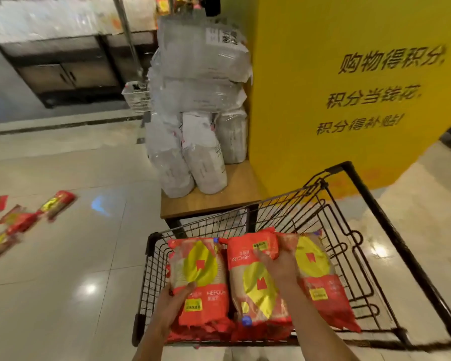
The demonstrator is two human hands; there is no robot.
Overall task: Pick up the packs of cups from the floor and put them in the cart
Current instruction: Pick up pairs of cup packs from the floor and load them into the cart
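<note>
Packs of cups, red and yellow film wrap: three lie side by side in the wire cart (354, 238), long axes running front to back, over what looks like a red layer beneath. Left pack (201, 277) is gripped at its near end by the left hand (176, 302), thumb on top. Middle pack (255, 280) and right pack (320, 280) are both touched by the right hand (277, 264), which spreads flat across the seam between them, pressing rather than gripping. Step in hand, by judgement: settling the row level. Advice: push each pack down flat and snug against its neighbour, keep the film unpinched, and leave the right side of the basket free for more. Further packs (55, 204) lie scattered on the tiled floor at far left, blurred, well apart from the cart. Markings: "WEFOUS"-like lettering on the left pack, reading uncertain; small yellow-green labels, illegible. Yellow pillar (323, 74) behind carries black Chinese characters about shopping points. Clear-wrapped white bundles (201, 113) stand on a low wooden desk (211, 201) ahead of the cart.
</note>
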